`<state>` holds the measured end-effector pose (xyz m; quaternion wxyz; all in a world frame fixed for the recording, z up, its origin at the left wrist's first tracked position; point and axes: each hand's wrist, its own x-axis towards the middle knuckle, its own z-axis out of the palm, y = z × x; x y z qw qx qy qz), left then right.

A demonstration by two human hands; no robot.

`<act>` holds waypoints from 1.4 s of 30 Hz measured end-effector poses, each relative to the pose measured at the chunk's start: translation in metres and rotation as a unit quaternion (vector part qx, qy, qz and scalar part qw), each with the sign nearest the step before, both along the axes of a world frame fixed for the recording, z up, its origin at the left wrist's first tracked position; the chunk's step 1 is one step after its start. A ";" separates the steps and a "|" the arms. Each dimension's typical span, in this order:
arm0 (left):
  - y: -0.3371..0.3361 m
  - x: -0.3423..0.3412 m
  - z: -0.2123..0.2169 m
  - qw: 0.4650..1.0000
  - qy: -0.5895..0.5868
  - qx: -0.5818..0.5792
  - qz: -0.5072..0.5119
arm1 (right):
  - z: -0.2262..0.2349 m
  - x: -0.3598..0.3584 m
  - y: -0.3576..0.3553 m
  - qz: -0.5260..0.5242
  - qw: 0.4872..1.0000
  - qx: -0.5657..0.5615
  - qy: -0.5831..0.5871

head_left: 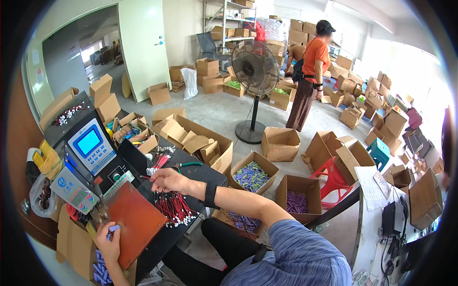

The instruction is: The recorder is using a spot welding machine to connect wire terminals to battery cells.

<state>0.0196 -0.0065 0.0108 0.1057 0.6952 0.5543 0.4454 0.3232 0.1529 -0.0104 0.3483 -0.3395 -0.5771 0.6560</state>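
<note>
Your left hand pinches one pale-blue cell at the orange board's near edge. Right hand fingers hold one red wire; two wire bundles alongside.

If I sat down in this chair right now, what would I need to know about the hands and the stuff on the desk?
Left hand: at the near edge of the orange-brown board, pinching a small pale purple piece.
Right hand: reaching out over the black desk, fingertips on a red wire by the loose wires behind the board.
A bundle of red wires with white plugs lies beside the board. More purple pieces sit in the box below the left hand.
Done: can't tell. Left: both wire heaps remain.
</note>
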 end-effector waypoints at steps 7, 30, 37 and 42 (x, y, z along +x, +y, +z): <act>0.001 0.000 0.000 1.000 0.015 0.014 -0.014 | 0.008 -0.030 -0.013 0.089 0.993 0.071 -0.010; 0.000 -0.005 -0.002 1.000 0.018 0.005 0.008 | -0.003 -0.137 -0.036 -0.105 0.850 0.489 -0.167; 0.000 -0.004 -0.001 1.000 0.023 -0.011 0.010 | 0.002 -0.132 -0.041 -0.111 0.875 0.467 -0.069; 0.001 -0.001 0.001 1.000 0.015 -0.011 0.001 | -0.001 -0.133 -0.036 -0.089 0.869 0.475 -0.105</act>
